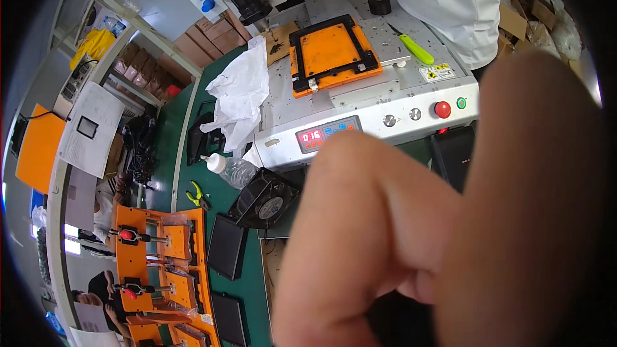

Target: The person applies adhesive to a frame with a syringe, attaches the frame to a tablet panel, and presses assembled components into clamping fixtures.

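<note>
Blurred bare skin fills the lower right, very close to the lens. It looks like my right hand [360,218] with a bent finger or knuckle; what its fingers do is hidden, and I see nothing held. My left hand is not in view. Behind the skin stands a grey bench machine [360,112] with a lit display, knobs and a red button [442,109]. On its top lies an orange plate [331,48] with a black rectangular frame [371,61] on it. A green-handled knife [416,49] and a black tape roll [379,5] lie nearby.
A co-worker in a white shirt [450,9] reaches across the far side. On the green table [222,202] are a white plastic bag [238,87], a clear bottle [234,170], a black fan [265,199], yellow-green cutters [195,194], black panels [226,244] and orange clamp fixtures [135,254].
</note>
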Action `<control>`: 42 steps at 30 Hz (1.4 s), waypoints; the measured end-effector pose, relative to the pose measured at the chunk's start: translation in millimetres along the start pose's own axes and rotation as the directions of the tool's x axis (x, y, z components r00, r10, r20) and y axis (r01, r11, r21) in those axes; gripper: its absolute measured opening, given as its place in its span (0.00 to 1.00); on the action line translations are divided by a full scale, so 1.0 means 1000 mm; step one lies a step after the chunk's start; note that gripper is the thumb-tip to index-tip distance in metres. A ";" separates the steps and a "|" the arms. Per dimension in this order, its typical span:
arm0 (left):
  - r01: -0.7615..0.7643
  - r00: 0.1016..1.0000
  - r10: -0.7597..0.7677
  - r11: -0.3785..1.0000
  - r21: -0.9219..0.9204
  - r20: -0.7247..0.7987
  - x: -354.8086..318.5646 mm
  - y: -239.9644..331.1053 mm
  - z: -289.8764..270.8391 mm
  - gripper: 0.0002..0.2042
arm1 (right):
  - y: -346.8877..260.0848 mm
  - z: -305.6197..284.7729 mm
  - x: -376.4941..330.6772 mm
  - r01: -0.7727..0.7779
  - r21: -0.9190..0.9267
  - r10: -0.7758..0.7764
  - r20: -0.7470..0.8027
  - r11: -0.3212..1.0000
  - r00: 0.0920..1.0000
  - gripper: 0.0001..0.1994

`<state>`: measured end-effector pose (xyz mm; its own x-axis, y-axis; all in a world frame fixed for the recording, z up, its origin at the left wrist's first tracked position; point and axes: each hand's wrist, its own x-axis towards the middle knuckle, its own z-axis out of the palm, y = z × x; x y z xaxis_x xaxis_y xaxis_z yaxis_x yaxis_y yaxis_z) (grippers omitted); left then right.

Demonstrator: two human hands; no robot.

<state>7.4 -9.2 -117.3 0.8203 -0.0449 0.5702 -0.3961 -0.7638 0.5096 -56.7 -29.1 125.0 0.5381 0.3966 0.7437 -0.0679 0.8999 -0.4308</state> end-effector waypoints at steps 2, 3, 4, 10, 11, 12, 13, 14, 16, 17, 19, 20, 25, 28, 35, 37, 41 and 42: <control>0.008 1.000 -0.008 1.000 0.002 0.003 -0.002 0.001 -0.001 0.09 | 0.008 0.006 -0.001 -0.002 0.018 0.002 0.018 1.000 1.000 0.22; 0.011 1.000 -0.011 1.000 -0.001 0.005 -0.002 0.002 -0.001 0.09 | 0.003 0.005 -0.002 -0.002 0.022 0.002 0.028 1.000 1.000 0.22; 0.007 1.000 -0.007 1.000 -0.003 0.003 -0.002 0.001 -0.001 0.09 | 0.000 0.004 -0.001 -0.002 0.024 0.001 0.038 1.000 0.999 0.22; -0.020 0.999 0.019 0.999 -0.028 -0.030 -0.006 -0.006 -0.013 0.08 | -0.038 -0.039 0.001 -0.032 0.084 0.022 0.120 0.996 0.992 0.22; -0.001 1.000 0.002 0.999 -0.039 0.016 -0.001 -0.001 -0.006 0.08 | -0.057 -0.067 0.006 -0.031 0.055 0.025 0.108 0.998 0.994 0.22; 0.027 0.998 -0.027 1.000 -0.013 0.048 0.004 0.006 -0.008 0.07 | -0.076 -0.090 0.015 -0.034 0.059 0.027 0.116 0.998 0.993 0.22; 0.030 0.999 -0.030 1.000 -0.002 0.041 0.006 0.007 -0.010 0.07 | -0.091 -0.106 0.023 -0.039 0.074 0.029 0.133 0.997 0.991 0.22; 0.024 0.999 -0.024 1.000 -0.001 0.044 0.005 0.006 -0.012 0.07 | -0.095 -0.114 0.026 -0.046 0.088 0.033 0.145 0.995 0.989 0.22; 0.015 0.999 -0.015 1.000 -0.006 0.039 0.006 0.009 -0.012 0.07 | -0.099 -0.114 0.027 -0.061 0.100 0.043 0.171 0.993 0.984 0.22; 0.012 1.000 -0.012 1.000 -0.018 0.016 0.008 0.011 -0.012 0.08 | -0.100 -0.115 0.027 -0.067 0.105 0.047 0.182 0.992 0.982 0.22; 0.021 1.000 -0.021 1.000 -0.014 -0.012 0.005 0.009 -0.016 0.08 | -0.098 -0.115 0.029 -0.083 0.133 0.054 0.208 0.988 0.977 0.22; 0.025 1.000 -0.025 1.000 -0.005 -0.005 0.003 0.007 -0.017 0.08 | -0.096 -0.114 0.029 -0.091 0.147 0.057 0.220 0.985 0.974 0.23; 0.016 1.000 -0.016 1.000 -0.023 0.010 0.004 0.008 -0.014 0.08 | -0.101 -0.109 0.023 -0.108 0.155 0.064 0.266 0.982 0.962 0.23; 0.050 0.999 -0.050 0.999 -0.008 0.013 0.000 0.002 -0.017 0.09 | -0.093 -0.101 0.016 -0.135 0.192 0.072 0.304 0.972 0.950 0.23; -0.076 0.993 0.078 0.997 0.016 -0.088 -0.008 -0.015 -0.013 0.09 | -0.101 -0.085 -0.027 -0.188 0.225 0.101 0.350 0.956 0.931 0.24; -0.281 0.930 0.277 0.959 0.019 -0.242 0.006 -0.006 -0.001 0.07 | -0.112 -0.087 -0.019 -0.170 0.181 0.104 0.326 0.969 0.940 0.25; -0.017 0.999 0.017 1.000 0.009 0.045 -0.005 -0.008 0.001 0.09 | -0.105 -0.077 -0.021 -0.172 0.185 0.108 0.315 0.967 0.943 0.25; -0.018 1.000 0.018 1.000 0.000 0.015 -0.004 -0.007 0.002 0.09 | -0.081 -0.071 0.012 -0.175 0.188 0.109 0.318 0.966 0.942 0.25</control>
<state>7.6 -5.2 -124.8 0.8192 -0.0682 0.5695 -0.4106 -0.7630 0.4992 14.5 -109.6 132.7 0.2323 0.5294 0.8160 -0.3181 0.8341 -0.4506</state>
